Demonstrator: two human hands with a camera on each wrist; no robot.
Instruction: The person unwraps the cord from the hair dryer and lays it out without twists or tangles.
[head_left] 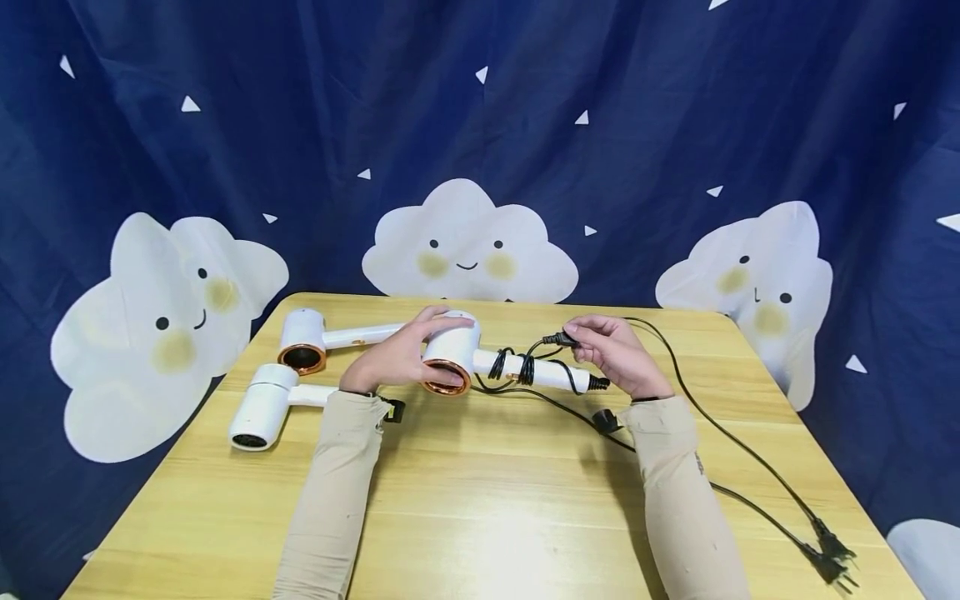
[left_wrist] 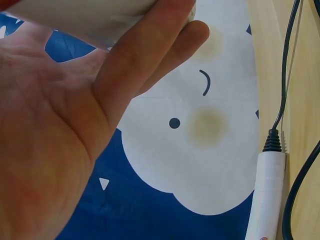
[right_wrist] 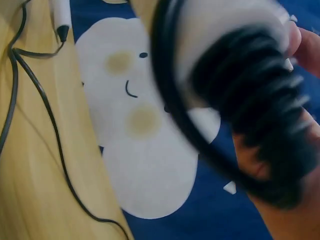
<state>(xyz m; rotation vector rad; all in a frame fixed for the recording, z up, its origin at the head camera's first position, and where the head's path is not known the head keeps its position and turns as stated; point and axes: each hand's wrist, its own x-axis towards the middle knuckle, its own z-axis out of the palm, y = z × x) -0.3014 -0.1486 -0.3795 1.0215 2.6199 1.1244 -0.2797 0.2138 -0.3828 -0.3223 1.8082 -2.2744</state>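
Observation:
A white hair dryer [head_left: 459, 342] with a copper-coloured rim is held just above the table. My left hand [head_left: 393, 358] grips its head, thumb at the rim and fingers over the top. Black cord [head_left: 527, 369] is wound in several loops round its handle, which points right. At the handle's end my right hand [head_left: 618, 354] pinches the cord's black plug [head_left: 559, 338] between thumb and fingers. The plug's prongs are hidden. In the right wrist view the ribbed black cord sleeve [right_wrist: 250, 95] looms close and blurred.
Two more white hair dryers lie at left, one copper-rimmed [head_left: 302, 327], one plain [head_left: 258, 408] in front. Their handles point right. Two black plugs [head_left: 828, 554] lie near the table's right edge, cords trailing back. A black piece [head_left: 606, 421] sits by my right sleeve.

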